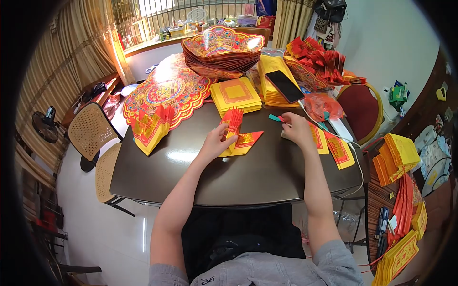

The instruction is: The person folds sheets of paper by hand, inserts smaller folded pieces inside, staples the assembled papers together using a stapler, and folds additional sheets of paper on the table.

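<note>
My left hand (215, 142) grips a fanned bundle of folded red and yellow papers (234, 123) that stands on a flat red and yellow sheet (248, 140) in the middle of the dark table (238, 181). My right hand (296, 128) rests further right, fingers curled over the papers (318, 138) lying there, close to a teal tool (275, 117). Whether the right hand holds anything is unclear.
A stack of yellow square papers (236, 95), a phone (285, 86) on another yellow stack, large ornate paper pieces (167, 93), a pile of ornate trays (222, 50) and red folded bundles (324, 62) fill the far half. A folded bundle (151, 128) lies left. Chairs stand at both sides.
</note>
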Demonstrator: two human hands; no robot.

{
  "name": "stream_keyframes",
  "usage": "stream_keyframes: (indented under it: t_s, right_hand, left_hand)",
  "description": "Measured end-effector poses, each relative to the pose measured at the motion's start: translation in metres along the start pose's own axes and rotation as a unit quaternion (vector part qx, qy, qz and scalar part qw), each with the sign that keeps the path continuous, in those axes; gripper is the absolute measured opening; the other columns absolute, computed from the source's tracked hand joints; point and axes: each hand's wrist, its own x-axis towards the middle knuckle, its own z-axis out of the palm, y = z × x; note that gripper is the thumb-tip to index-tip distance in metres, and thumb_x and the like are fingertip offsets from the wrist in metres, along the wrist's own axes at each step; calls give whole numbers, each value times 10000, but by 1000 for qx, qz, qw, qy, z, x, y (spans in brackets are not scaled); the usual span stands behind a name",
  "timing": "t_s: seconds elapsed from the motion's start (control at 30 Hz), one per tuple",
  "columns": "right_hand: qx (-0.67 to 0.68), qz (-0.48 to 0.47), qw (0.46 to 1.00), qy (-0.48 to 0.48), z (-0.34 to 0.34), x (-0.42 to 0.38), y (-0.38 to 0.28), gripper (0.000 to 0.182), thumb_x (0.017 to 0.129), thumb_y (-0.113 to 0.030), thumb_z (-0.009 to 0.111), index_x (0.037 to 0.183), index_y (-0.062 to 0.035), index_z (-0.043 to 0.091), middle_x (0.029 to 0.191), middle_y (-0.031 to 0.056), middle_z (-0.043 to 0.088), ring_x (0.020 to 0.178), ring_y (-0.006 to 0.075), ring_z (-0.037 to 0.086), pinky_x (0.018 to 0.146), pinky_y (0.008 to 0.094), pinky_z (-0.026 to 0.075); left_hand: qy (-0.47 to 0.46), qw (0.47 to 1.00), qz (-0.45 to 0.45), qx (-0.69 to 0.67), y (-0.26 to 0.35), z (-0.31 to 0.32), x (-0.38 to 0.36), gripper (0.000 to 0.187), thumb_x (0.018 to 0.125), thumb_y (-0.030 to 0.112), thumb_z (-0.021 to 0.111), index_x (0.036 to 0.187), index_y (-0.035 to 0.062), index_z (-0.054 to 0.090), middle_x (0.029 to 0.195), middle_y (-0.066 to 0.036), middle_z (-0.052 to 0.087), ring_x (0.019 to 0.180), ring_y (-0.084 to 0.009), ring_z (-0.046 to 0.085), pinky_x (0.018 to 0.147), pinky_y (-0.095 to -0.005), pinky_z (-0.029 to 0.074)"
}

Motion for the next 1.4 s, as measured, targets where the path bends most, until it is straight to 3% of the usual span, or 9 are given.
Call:
stream_keyframes:
  t_s: [0.2,0.33,0.5,0.7,0.87,1.0,1.2,1.4]
  right_hand:
    - [33,5,998,-57,-2,-1,1,274,511,-147,370,744,-10,327,637,67,395,520,121,379,462,176,304]
    - [53,20,994,-96,-7,-8,-4,278,526,-176,350,749,-12,325,656,60,386,537,113,369,478,171,292]
    - [85,16,985,-149,-7,-6,-4,287,544,-211,326,754,-16,323,680,52,374,559,103,356,498,165,277]
    - [117,15,973,-197,-5,-6,-6,303,562,-247,302,760,-19,320,704,45,362,581,93,342,517,158,262]
    - [-54,55,978,-192,5,-8,-17,266,534,-205,345,723,-19,345,674,77,385,571,157,365,494,204,285]
    - [-150,-80,969,-177,9,-13,-15,235,537,-190,358,689,-11,361,583,69,406,472,151,371,417,202,290]
    - [-191,-137,967,-93,22,-13,-8,202,512,-188,379,617,-15,389,543,96,413,467,212,377,413,244,295]
    - [-227,-172,957,-48,19,-15,-10,193,488,-157,406,602,-3,389,512,90,413,414,205,367,375,229,285]
  left_hand:
    - [-4,993,-79,90,17,-1,-5,204,527,32,364,727,28,328,591,-58,391,437,-77,349,403,-138,285]
    - [-52,965,78,244,28,0,-6,200,507,69,389,704,63,355,571,-67,388,442,-129,354,409,-170,288]
    - [-22,921,129,366,30,13,-14,233,490,140,409,705,65,356,519,-81,365,455,-183,372,389,-220,296]
    - [-26,931,135,338,26,11,-13,213,490,171,414,667,61,370,534,-81,368,465,-187,374,410,-225,298]
    - [-33,943,107,314,28,9,-11,200,481,140,428,654,55,375,518,-83,371,465,-180,367,413,-207,295]
    - [-44,953,92,287,27,10,-11,208,488,141,423,671,55,373,528,-80,377,450,-182,368,403,-215,295]
    - [-16,946,151,285,24,9,-11,171,522,125,373,674,47,365,534,-79,378,457,-182,371,398,-224,293]
    - [-69,978,44,190,36,5,-8,159,532,63,323,685,45,360,524,-73,381,438,-180,358,398,-227,286]
